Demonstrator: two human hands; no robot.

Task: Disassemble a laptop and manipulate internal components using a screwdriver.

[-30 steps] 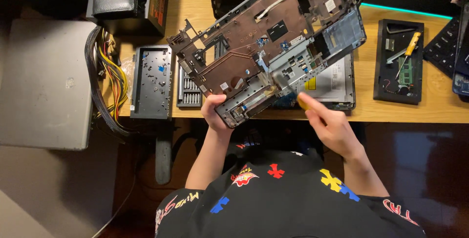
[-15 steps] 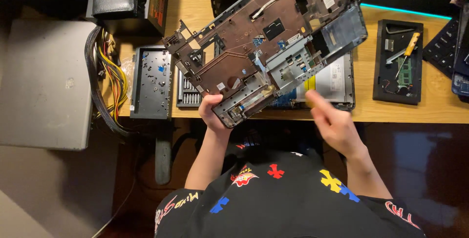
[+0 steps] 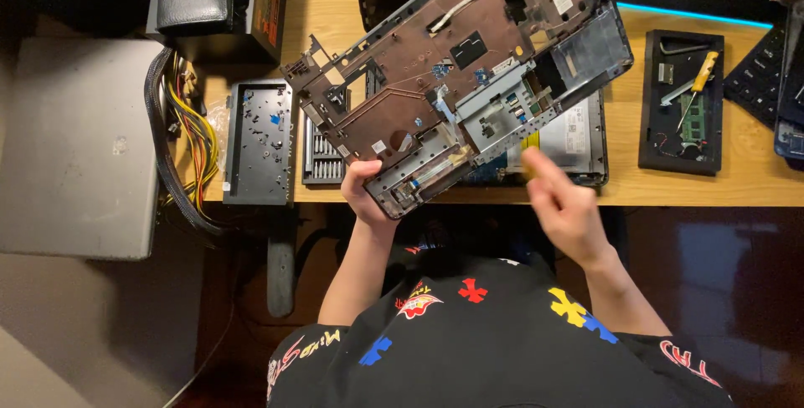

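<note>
Stripped laptop chassis raised above wooden table, tilted, underside turned toward camera to expose inner frame. Left hand clamped on lower corner, bearing weight. Right hand blurred, near chassis lower edge, fingers loosely spread, holding nothing visible. Flat laptop part beneath on table. Black tray with yellow-handled screwdriver right; bit set and screw-dotted panel left, within reach.
</note>
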